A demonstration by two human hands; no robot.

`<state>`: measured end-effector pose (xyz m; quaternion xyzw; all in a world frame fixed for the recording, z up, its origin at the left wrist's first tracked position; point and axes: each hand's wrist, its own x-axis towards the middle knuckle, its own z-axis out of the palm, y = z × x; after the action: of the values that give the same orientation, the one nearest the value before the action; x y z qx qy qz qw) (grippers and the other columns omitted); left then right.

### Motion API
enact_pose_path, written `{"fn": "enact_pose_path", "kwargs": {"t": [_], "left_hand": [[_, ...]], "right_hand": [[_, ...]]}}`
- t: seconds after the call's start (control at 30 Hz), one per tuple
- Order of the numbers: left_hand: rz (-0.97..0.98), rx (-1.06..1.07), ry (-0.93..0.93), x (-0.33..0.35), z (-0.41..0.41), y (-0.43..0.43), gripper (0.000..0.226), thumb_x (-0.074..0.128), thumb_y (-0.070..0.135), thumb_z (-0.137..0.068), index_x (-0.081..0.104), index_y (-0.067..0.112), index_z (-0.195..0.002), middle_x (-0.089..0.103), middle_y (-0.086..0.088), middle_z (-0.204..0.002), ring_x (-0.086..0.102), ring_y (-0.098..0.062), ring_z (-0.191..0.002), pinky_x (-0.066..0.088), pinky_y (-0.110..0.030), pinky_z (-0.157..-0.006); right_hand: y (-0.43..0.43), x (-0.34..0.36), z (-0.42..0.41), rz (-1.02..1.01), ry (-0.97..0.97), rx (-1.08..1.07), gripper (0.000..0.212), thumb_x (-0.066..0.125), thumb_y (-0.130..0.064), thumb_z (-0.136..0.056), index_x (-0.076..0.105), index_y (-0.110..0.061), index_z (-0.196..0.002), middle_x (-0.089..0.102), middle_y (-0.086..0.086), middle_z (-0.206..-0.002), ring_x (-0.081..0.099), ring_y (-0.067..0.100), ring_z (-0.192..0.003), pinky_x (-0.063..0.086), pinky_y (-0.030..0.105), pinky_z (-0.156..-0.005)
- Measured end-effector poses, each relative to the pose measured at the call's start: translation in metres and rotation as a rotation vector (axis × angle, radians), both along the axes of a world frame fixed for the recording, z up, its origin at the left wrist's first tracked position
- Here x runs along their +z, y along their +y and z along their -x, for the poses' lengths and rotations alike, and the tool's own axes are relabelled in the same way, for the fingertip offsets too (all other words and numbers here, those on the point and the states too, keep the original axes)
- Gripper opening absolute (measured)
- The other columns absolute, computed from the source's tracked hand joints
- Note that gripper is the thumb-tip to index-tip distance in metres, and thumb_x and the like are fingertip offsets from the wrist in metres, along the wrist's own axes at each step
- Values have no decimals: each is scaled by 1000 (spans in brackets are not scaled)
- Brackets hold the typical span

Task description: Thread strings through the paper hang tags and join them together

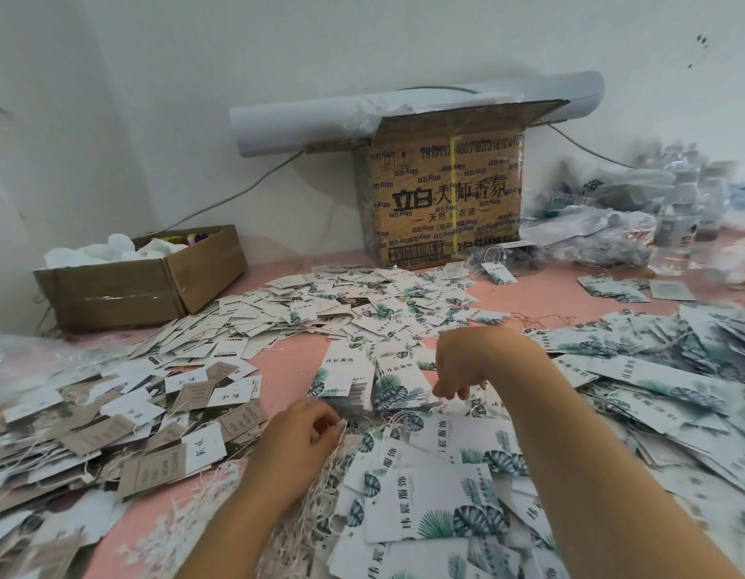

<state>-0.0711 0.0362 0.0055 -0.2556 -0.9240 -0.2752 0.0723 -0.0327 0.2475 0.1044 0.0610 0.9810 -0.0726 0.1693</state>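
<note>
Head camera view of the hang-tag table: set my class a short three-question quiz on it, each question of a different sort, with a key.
1. True or false: the tall printed carton stands upright on the pink table.
2. What does the left hand pinch? A white strings; B a water bottle; C a roll of paper.
3. Fill in: the right hand hangs over a stack of ___-print tags.
Key: 1 true; 2 A; 3 leaf.
</note>
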Motion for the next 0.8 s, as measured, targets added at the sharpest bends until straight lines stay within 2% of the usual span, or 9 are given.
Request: {"fn": "enact_pose_path", "kwargs": {"t": [0.07, 0.2, 0.3, 0.37, 0.43, 0.57, 0.73, 0.8], "left_hand": [[-50, 17, 15, 4, -1, 2, 11, 57, 25, -92, 54, 34, -85, 53, 20, -86, 50, 5, -71, 36, -8, -58], [-189, 21, 56, 13, -4, 5, 10, 57, 21, -92, 57, 31, -89, 55, 18, -84, 50, 3, -70, 37, -9, -57], [-277, -2, 84, 20, -8, 8, 10, 58, 21, -91, 59, 30, -87, 58, 15, -84, 50, 2, -68, 37, -5, -57], [-330, -17, 97, 24, -10, 11, 11, 58, 21, -91, 59, 30, -85, 59, 12, -82, 51, 3, -64, 37, -5, -56], [-376, -34, 103, 27, -12, 12, 15, 57, 20, -91, 58, 31, -81, 59, 10, -78, 50, 7, -64, 37, -6, -55], [-422, -42, 102, 30, -13, 12, 20, 57, 18, -91, 57, 35, -80, 62, 10, -80, 50, 7, -66, 37, -8, -55], [-461, -36, 89, 30, -13, 14, 10, 57, 22, -91, 56, 32, -94, 59, 13, -90, 50, 4, -72, 37, -12, -57], [-495, -45, 61, 31, -13, 15, 17, 58, 23, -90, 51, 35, -100, 58, 16, -97, 51, 1, -78, 37, -15, -61]], "right_hand": [[0, 0, 1, 12, 96, 3, 28, 57, -24, -91, 66, -2, -106, 69, 8, -104, 63, 18, -87, 49, 30, -80], [-11, 0, 5, 167, 334, 75, 29, 55, -30, -92, 65, -5, -104, 67, 6, -103, 62, 20, -91, 51, 33, -85], [-31, -1, 4, 411, 418, 160, 23, 57, -34, -90, 63, -13, -97, 66, -1, -89, 60, 12, -76, 51, 26, -70], [-45, -3, 5, 490, 450, 208, 17, 60, -33, -88, 63, -15, -89, 66, -3, -79, 60, 10, -70, 49, 24, -66], [-54, -5, 5, 473, 512, 259, 11, 63, -27, -87, 64, -16, -85, 60, -8, -70, 57, 8, -66, 47, 22, -65], [-58, -5, 6, 438, 611, 271, 2, 65, -15, -84, 66, -13, -83, 57, -7, -70, 55, 11, -71, 48, 25, -69], [-57, -6, 8, 479, 615, 255, 14, 65, -9, -84, 60, -20, -76, 55, -10, -68, 52, 6, -67, 44, 20, -65], [-58, -7, 9, 470, 637, 266, 14, 62, -8, -85, 58, -20, -78, 55, -8, -72, 51, 9, -70, 43, 21, -67]]}}
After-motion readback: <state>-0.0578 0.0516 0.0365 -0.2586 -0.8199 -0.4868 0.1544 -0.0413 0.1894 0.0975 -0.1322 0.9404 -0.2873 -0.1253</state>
